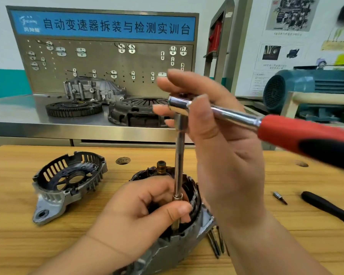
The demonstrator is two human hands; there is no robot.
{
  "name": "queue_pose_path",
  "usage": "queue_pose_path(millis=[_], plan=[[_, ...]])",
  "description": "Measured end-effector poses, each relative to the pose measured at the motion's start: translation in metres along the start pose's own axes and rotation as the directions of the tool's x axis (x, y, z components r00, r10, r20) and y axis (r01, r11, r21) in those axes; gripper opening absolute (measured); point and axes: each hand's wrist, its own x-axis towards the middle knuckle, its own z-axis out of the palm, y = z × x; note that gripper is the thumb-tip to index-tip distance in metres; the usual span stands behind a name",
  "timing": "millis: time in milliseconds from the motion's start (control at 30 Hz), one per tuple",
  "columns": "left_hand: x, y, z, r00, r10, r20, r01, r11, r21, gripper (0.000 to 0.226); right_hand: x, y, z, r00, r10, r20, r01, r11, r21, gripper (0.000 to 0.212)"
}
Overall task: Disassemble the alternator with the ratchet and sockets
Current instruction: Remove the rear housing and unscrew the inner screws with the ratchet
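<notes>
Alternator [196, 195] at 6 o'clock is engaged by the extension bar [179, 165], pinched by the left hand [135, 213] for seating, the ratchet [298, 133] being loosely clasped by the right hand [226, 143] for alignment.

Left hand [139, 211] pinches the extension [179, 155] standing upright in the alternator [177, 249]; right hand [226, 155] holds the ratchet [236, 116] head.
</notes>
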Motion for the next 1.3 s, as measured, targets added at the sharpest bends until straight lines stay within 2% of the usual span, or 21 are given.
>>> queue_pose_path(millis=[33, 100, 167, 233, 300, 367, 433, 500, 600, 667, 733, 767, 833, 900, 967, 1033, 1067, 1133, 1200, 1233, 1300], plan=[[0.000, 0.001, -0.001, 1.000, -0.005, 0.008, 0.005, 1.000, 0.001, 0.040, -0.003, -0.006, 0.002, 0.999, 0.003, -0.038, 0.007, 0.964, 0.266, 0.023], [0.000, 0.003, -0.002, 0.999, 0.015, 0.041, -0.016, 0.999, 0.033, 0.035, -0.011, -0.011, 0.004, 0.991, 0.120, 0.059, -0.129, 0.760, 0.637, 0.031], [-0.001, 0.005, -0.002, 0.997, 0.046, 0.064, -0.052, 0.995, 0.085, 0.029, -0.008, -0.007, 0.003, 0.962, 0.196, 0.188, -0.268, 0.579, 0.770, 0.034], [-0.002, 0.004, -0.001, 0.997, 0.063, 0.054, -0.069, 0.991, 0.118, 0.029, -0.006, -0.007, 0.000, 0.948, 0.228, 0.223, -0.313, 0.541, 0.780, 0.033], [-0.003, 0.001, 0.002, 0.997, 0.071, 0.007, -0.071, 0.988, 0.137, 0.031, -0.007, -0.008, 0.001, 0.972, 0.210, 0.108, -0.229, 0.715, 0.661, 0.030], [-0.004, 0.000, 0.006, 0.997, 0.054, -0.053, -0.045, 0.988, 0.145, 0.033, -0.009, -0.009, 0.002, 0.997, 0.019, -0.077, 0.010, 0.934, 0.358, 0.020], [-0.004, -0.001, 0.008, 0.997, 0.053, -0.063, -0.045, 0.990, 0.131, 0.033, -0.009, -0.007, 0.000, 0.946, -0.283, -0.156, 0.273, 0.958, -0.083, 0.015], [-0.004, -0.001, 0.009, 0.998, 0.055, -0.041, -0.050, 0.993, 0.111, 0.033, -0.011, -0.004, -0.001, 0.910, -0.388, -0.148, 0.355, 0.912, -0.205, 0.014], [-0.004, 0.000, 0.006, 0.997, 0.079, 0.005, -0.079, 0.990, 0.114, 0.030, -0.008, -0.010, 0.003, 0.983, -0.025, -0.181, 0.074, 0.962, 0.264, 0.021], [-0.005, 0.001, 0.004, 0.995, 0.094, 0.041, -0.098, 0.988, 0.115, 0.029, -0.008, -0.009, 0.002, 0.978, 0.210, 0.019, -0.176, 0.764, 0.621, 0.029], [-0.005, 0.001, 0.003, 0.993, 0.102, 0.051, -0.108, 0.985, 0.133, 0.029, -0.007, -0.007, -0.001, 0.948, 0.280, 0.149, -0.290, 0.580, 0.761, 0.032], [-0.005, 0.001, 0.002, 0.994, 0.098, 0.048, -0.104, 0.985, 0.136, 0.028, -0.007, -0.008, 0.000, 0.948, 0.276, 0.160, -0.294, 0.559, 0.775, 0.032], [-0.005, -0.001, 0.002, 0.995, 0.097, 0.038, -0.101, 0.987, 0.126, 0.028, -0.008, -0.007, 0.002, 0.977, 0.201, 0.069, -0.193, 0.699, 0.688, 0.029], [-0.006, -0.003, 0.003, 0.996, 0.088, 0.025, -0.090, 0.992, 0.089, 0.027, -0.010, -0.006, 0.002, 0.990, -0.058, -0.125, 0.093, 0.949, 0.300, 0.019], [-0.006, -0.004, 0.003, 0.998, 0.061, 0.013, -0.062, 0.997, 0.051, 0.030, -0.012, -0.001, -0.002, 0.934, -0.307, -0.183, 0.256, 0.932, -0.256, 0.018], [-0.006, -0.005, 0.003, 0.998, 0.054, 0.022, -0.055, 0.997, 0.061, 0.033, -0.013, 0.003, -0.003, 0.937, -0.294, -0.187, 0.204, 0.898, -0.390, 0.021], [-0.006, -0.004, 0.003, 0.998, 0.054, 0.037, -0.057, 0.996, 0.071, 0.034, -0.014, 0.000, 0.002, 0.940, -0.253, -0.228, 0.193, 0.947, -0.257, 0.019], [-0.006, -0.002, 0.002, 0.997, 0.061, 0.055, -0.065, 0.995, 0.073, 0.033, -0.013, -0.009, 0.009, 0.980, -0.030, -0.195, 0.088, 0.953, 0.291, 0.021], [-0.006, -0.001, 0.001, 0.996, 0.085, 0.039, -0.089, 0.991, 0.104, 0.025, -0.011, -0.011, 0.011, 0.978, 0.206, 0.037, -0.175, 0.711, 0.681, 0.029], [-0.006, -0.001, 0.001, 0.995, 0.091, 0.032, -0.094, 0.988, 0.125, 0.023, -0.011, -0.010, 0.008, 0.960, 0.254, 0.120, -0.256, 0.616, 0.745, 0.031], [-0.007, -0.002, 0.001, 0.997, 0.079, 0.019, -0.081, 0.988, 0.132, 0.021, -0.011, -0.009, 0.005, 0.956, 0.249, 0.156, -0.274, 0.567, 0.777, 0.033]])
